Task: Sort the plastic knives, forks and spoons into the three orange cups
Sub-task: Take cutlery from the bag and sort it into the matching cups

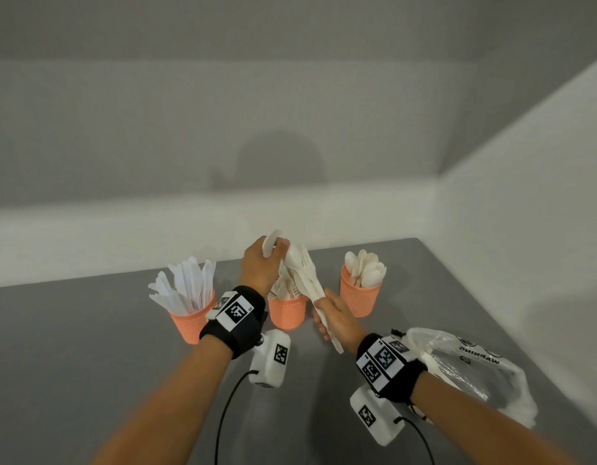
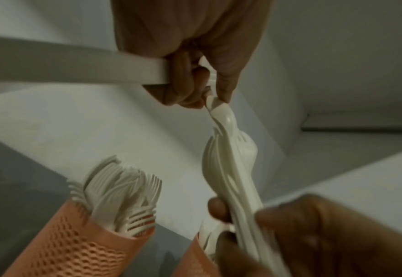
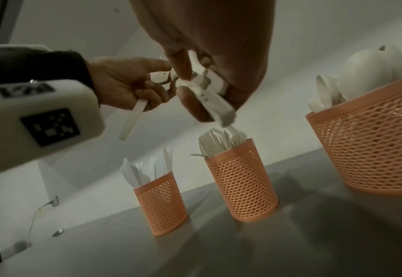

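Observation:
Three orange mesh cups stand in a row: knives in the left cup (image 1: 189, 322), forks in the middle cup (image 1: 287, 313), spoons in the right cup (image 1: 359, 298). My right hand (image 1: 325, 318) grips the handles of a bundle of white cutlery (image 1: 304, 276) above the fork cup (image 3: 242, 189). My left hand (image 1: 276, 251) holds a white knife (image 2: 77, 69) in its curled fingers and pinches the tip of one piece at the top of the bundle (image 2: 228, 168). In the right wrist view the knife (image 3: 133, 120) hangs down from the left hand (image 3: 126, 84).
A crumpled clear plastic bag (image 1: 468, 364) lies on the grey table (image 1: 89, 347) to the right of my right wrist. White walls close in behind the cups and along the right. Cables trail from both wrist cameras towards the front edge.

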